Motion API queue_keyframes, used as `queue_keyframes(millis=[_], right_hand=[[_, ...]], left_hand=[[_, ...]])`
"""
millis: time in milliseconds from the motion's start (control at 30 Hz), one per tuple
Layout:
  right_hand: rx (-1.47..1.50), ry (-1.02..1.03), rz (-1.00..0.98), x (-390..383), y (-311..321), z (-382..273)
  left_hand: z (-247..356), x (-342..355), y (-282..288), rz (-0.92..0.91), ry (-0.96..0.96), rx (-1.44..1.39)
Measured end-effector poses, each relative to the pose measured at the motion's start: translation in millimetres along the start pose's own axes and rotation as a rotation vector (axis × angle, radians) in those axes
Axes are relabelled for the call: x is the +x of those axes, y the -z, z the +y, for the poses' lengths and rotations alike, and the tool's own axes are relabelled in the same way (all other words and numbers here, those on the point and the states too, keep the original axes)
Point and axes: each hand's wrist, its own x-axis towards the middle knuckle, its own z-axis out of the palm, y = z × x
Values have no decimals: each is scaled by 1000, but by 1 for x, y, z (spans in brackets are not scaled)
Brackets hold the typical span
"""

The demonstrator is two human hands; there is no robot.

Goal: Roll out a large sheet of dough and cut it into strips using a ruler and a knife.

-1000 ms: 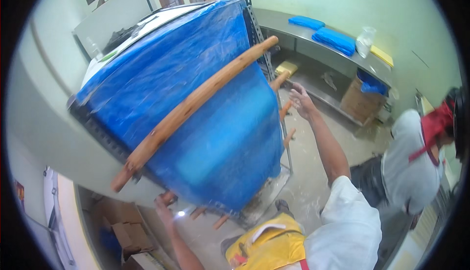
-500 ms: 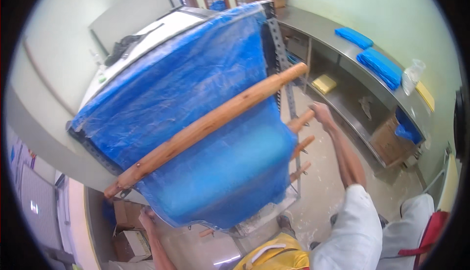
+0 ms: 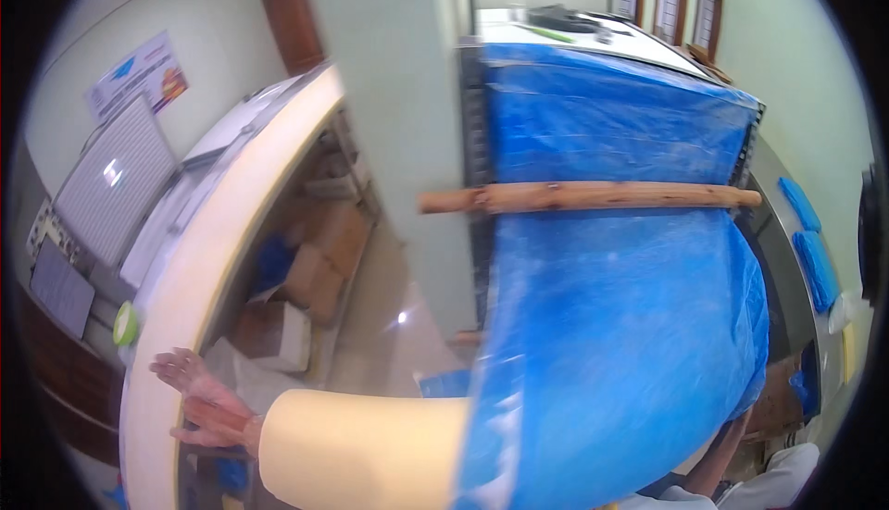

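Note:
My left hand (image 3: pixel 211 401) is open with its fingers spread, beside the edge of a long pale counter (image 3: pixel 153 417). Its wrist meets the end of a smooth, pale yellow roll (image 3: pixel 361 450), whose material I cannot tell; the roll hides my forearm. A blue plastic sheet (image 3: pixel 611 325) drapes from a metal rack and covers the right part of this roll. Across the sheet lies a wooden pole (image 3: pixel 611 197), nearly level. My right hand (image 3: pixel 738 425) is at the sheet's lower right edge, its fingers hidden behind the plastic.
A pale pillar (image 3: pixel 398 121) stands left of the rack. Cardboard boxes (image 3: pixel 315 283) sit under the counter, with a green bowl (image 3: pixel 125 323) at its outer edge. Folded blue sheets (image 3: pixel 815 269) lie on the right-hand bench.
The view has swung left, bringing the counter and pillar in. My left hand has come up beside the counter. The yellow roll now shows. My right hand, earlier on a pole end, is now mostly hidden.

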Motion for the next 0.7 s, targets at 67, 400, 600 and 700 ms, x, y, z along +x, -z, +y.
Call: queue_keyframes(millis=[67,400,600,700], right_hand=[[60,-43,-12,-31,-49,-29],[600,-395,-259,-115,-369,-93],[865,-577,-415,-134,-580,-79],[988,-656,-457,-128,-677,-64]], left_hand=[[30,53,-41,-20,-149,206],[114,281,-106,-207,301,120],[180,369,-49,-157,206,489],[194,422,-22,-157,223,613]])
